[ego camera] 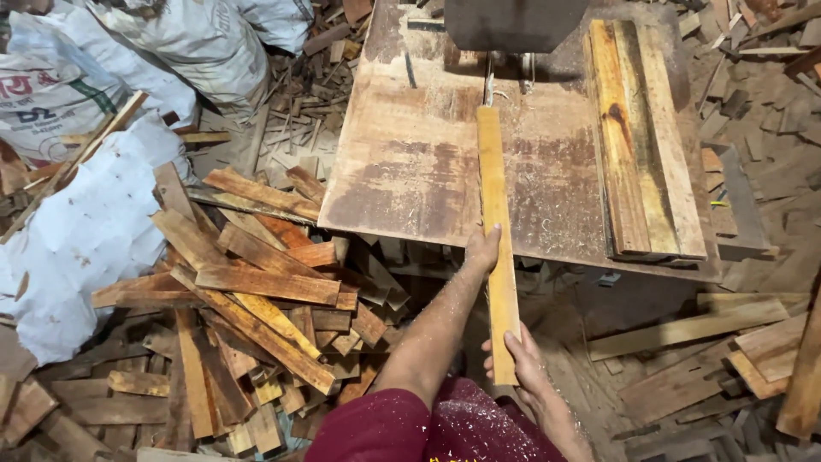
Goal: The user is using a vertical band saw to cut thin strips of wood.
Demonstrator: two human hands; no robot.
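Observation:
A long narrow wooden strip point(496, 222) lies lengthwise across the rusty metal saw table point(402, 171), its far end at the thin vertical saw blade point(489, 81). My left hand point(483, 250) presses against the strip's left edge at the table's front rim. At the strip's near end, my right hand point(522, 358) grips it, off the table. Sawdust speckles my dark red clothing.
Several thicker planks point(641, 137) are stacked on the table's right side. A big heap of cut wood pieces point(248, 316) fills the floor at left, beside white sacks point(77, 231). More scraps point(727, 351) and sawdust cover the floor at right.

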